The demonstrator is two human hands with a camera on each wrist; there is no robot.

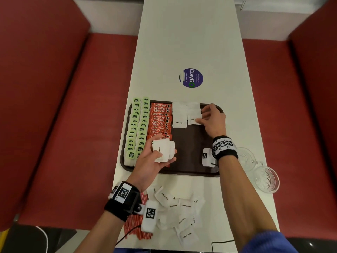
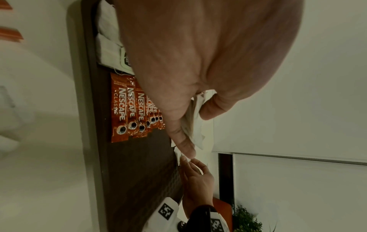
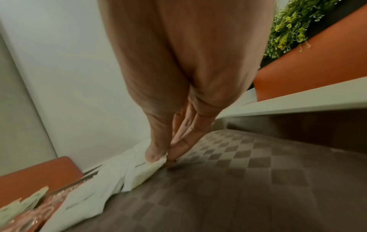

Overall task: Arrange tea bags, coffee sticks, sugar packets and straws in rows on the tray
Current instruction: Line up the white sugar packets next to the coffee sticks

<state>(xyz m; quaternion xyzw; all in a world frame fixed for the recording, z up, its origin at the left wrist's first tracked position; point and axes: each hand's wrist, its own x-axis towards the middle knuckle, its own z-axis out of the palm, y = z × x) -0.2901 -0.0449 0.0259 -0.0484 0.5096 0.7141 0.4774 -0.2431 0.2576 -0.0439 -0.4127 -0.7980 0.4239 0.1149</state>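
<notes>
A dark brown tray (image 1: 189, 154) holds two rows of green tea bags (image 1: 136, 128), a row of orange coffee sticks (image 1: 160, 119) and two short rows of white sugar packets (image 1: 179, 115). My left hand (image 1: 155, 157) hovers over the tray's near left part and grips a small stack of sugar packets (image 1: 163, 149), also seen between thumb and fingers as sugar packets (image 2: 195, 125). My right hand (image 1: 209, 117) pinches the right edge of a sugar packet (image 1: 194, 119) at the front of the second sugar row; thumb and fingertips (image 3: 152, 155) press that packet (image 3: 143, 171) against the tray floor (image 3: 248, 180).
Loose sugar packets (image 1: 178, 212) lie piled on the white table (image 1: 191, 42) in front of the tray, beside a bundle of orange straws (image 1: 135, 227). Two clear glass dishes (image 1: 266, 178) stand at the table's right edge. Red bench seats (image 1: 63, 125) flank the table.
</notes>
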